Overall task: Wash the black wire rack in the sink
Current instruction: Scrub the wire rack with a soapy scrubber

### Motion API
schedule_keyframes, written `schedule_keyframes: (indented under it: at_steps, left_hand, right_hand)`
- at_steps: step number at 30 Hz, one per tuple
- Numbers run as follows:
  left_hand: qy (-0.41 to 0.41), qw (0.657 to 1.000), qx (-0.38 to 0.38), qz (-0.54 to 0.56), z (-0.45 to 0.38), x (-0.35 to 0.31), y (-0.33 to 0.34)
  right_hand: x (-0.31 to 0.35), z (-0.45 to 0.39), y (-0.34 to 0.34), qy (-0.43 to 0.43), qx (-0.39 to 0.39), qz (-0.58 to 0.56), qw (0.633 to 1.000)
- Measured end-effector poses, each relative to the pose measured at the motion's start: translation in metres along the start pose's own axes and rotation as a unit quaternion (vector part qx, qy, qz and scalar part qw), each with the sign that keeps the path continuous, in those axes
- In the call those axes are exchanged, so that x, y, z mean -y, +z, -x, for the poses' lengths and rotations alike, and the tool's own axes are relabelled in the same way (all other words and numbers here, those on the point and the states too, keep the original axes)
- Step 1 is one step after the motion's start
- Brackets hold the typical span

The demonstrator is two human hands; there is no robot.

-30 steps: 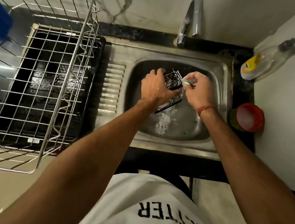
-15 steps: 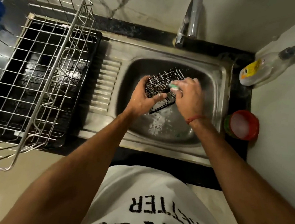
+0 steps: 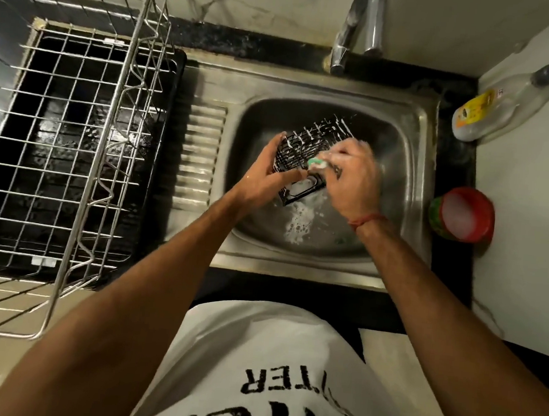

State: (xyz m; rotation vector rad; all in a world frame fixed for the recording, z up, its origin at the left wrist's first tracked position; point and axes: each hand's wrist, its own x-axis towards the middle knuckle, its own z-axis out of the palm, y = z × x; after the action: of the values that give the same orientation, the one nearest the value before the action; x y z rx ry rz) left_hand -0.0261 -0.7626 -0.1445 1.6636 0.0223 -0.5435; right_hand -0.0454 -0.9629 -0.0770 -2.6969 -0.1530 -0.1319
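Observation:
A small black wire rack (image 3: 307,146), streaked with white foam, is held tilted above the basin of the steel sink (image 3: 419,127). My left hand (image 3: 265,177) grips the rack's left and lower side, thumb across its front. My right hand (image 3: 354,178), soapy, pinches a green scrub sponge (image 3: 316,163) against the rack's near right part and hides that corner. Suds lie on the sink floor below.
A chrome tap (image 3: 345,42) stands behind the sink. A large steel dish rack (image 3: 74,146) over a black tray fills the left counter. A clear soap bottle (image 3: 491,106) and a red-rimmed round tub (image 3: 463,213) sit on the right ledge.
My left hand shifted from on top of the rack to its left lower side, exposing more wires. My right hand with the sponge slid lower along the rack.

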Motion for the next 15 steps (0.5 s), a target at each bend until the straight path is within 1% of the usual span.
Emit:
schedule_keyframes:
  at_steps: [2, 3, 4, 5, 7, 8, 9, 10, 13, 14, 15]
  left_hand:
    - [0.004, 1.0, 0.012, -0.015, 0.004, -0.003, -0.002]
    - [0.01, 1.0, 0.015, -0.023, 0.005, -0.004, -0.002]
    - [0.022, 0.999, 0.02, -0.035, 0.005, -0.004, -0.003]
    - [0.035, 0.998, 0.022, -0.048, 0.004, -0.002, -0.004]
    - [0.05, 0.996, 0.035, -0.071, 0.002, 0.001, -0.007]
    - [0.053, 0.994, 0.04, -0.082, 0.001, 0.002, -0.009]
    - [0.054, 0.994, 0.044, -0.084, 0.003, -0.002, -0.01]
    - [0.052, 0.994, 0.046, -0.083, 0.005, -0.005, -0.011]
    - [0.035, 0.996, 0.046, -0.063, 0.006, -0.014, -0.01]
    - [0.035, 0.997, 0.043, -0.061, 0.005, -0.014, -0.01]
    - [0.031, 0.997, 0.042, -0.057, 0.005, -0.016, -0.009]
  right_hand:
    - [-0.011, -0.01, -0.008, 0.111, -0.047, -0.032, 0.992]
    - [-0.013, -0.014, -0.01, 0.14, -0.058, -0.038, 0.988]
    - [-0.01, -0.015, -0.009, 0.132, -0.057, -0.036, 0.989]
    - [-0.002, -0.014, -0.008, 0.093, -0.039, -0.032, 0.994]
    - [0.018, -0.007, -0.001, 0.0, 0.025, -0.027, 0.999]
    - [0.021, -0.003, -0.001, -0.029, 0.046, -0.026, 0.998]
    - [0.021, -0.002, -0.004, -0.036, 0.048, -0.026, 0.998]
    - [0.017, -0.006, -0.009, -0.016, 0.034, -0.03, 0.999]
    - [-0.004, -0.021, -0.019, 0.118, -0.033, -0.037, 0.992]
    - [-0.006, -0.023, -0.017, 0.123, -0.038, -0.024, 0.991]
    - [-0.003, -0.023, -0.014, 0.096, -0.025, -0.01, 0.995]
